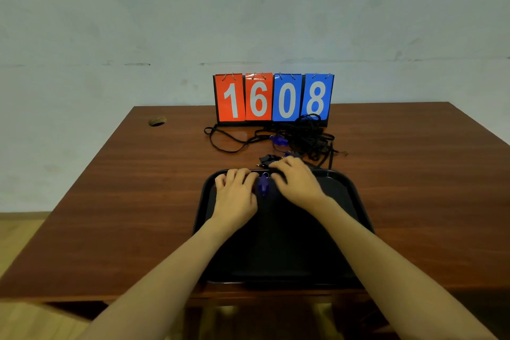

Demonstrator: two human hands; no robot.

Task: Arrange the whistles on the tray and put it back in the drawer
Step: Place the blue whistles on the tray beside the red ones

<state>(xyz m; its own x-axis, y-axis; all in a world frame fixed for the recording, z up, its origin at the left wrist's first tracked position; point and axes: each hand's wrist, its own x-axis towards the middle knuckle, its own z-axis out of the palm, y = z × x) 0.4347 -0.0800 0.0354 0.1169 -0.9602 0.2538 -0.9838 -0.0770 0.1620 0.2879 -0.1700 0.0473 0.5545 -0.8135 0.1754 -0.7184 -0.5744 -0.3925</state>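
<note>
On the bench [132,190]: a black tray [278,251] lay at the near edge, in the middle.
Blue whistle [263,186]: it was small and see-through blue, with a little silver ring at its far end. It lay on the far part of the tray, and its long side pointed back at the person.
Whistle and grips: the blue whistle sat right between the two grips, just beside both. I could not tell if either one touched it.
Left grip [234,196]: its fingers bent down onto the far part of the tray, near the rim. I could not tell if it held anything.
Right grip [295,185]: its fingers bent too, with the tips at the far rim. I could not tell if they pinched anything.
Black thing [267,159]: it lay just past the rim, by the right fingertips, too blurry to name.
Second blue whistle [278,140]: it lay farther back, in a messy pile of black cords [309,135].
Score cards [273,98]: they stood at the back and showed a red 1 and 6 and a blue 0 and 8.
</note>
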